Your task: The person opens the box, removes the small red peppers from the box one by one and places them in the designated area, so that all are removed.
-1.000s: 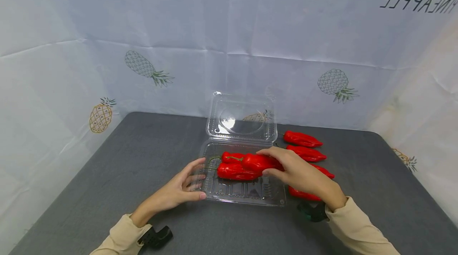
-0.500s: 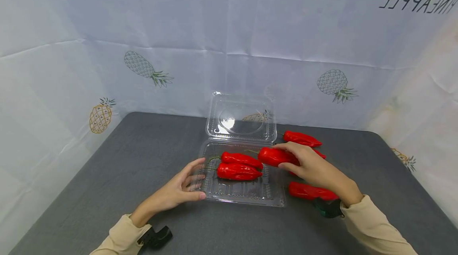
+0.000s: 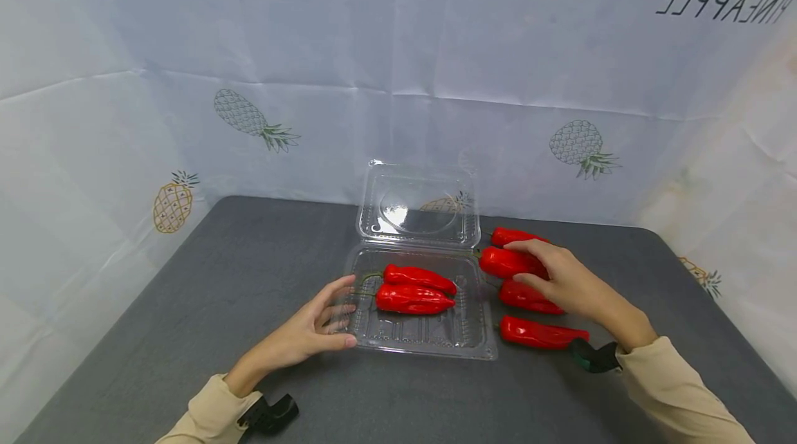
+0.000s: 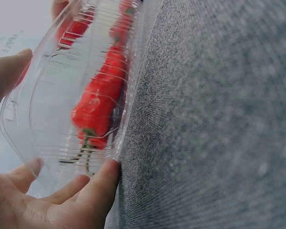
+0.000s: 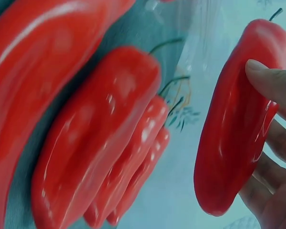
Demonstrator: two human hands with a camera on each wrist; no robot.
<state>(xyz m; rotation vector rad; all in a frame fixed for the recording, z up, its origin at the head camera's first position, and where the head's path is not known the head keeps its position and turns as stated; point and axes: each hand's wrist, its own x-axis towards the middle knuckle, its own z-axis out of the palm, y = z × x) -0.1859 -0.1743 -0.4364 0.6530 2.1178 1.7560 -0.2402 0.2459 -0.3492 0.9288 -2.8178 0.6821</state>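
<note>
A clear plastic clamshell box (image 3: 398, 346) stands with its lid (image 3: 420, 203) raised. Two red peppers (image 3: 416, 299) with green stems lie side by side in its base. My left hand (image 3: 305, 335) is spread at the box's left side, its fingertips touching the wall in the left wrist view. To the right of the base, my right hand (image 3: 573, 285) holds another red pepper (image 5: 236, 124) between thumb and fingers, raised above the table. Beneath it lies a row of several red peppers (image 5: 97, 138); in the head view the held pepper and hand hide part of it.
The dark grey table (image 3: 274, 243) reaches back to a white cloth (image 3: 386, 50) printed with pineapples. Close to my right forearm lies the nearest pepper of the row (image 3: 542, 333). The open lid stands upright near the cloth.
My right hand has carried its pepper from over the box base to the right, above the row of peppers. The left hand and the box have stayed in place.
</note>
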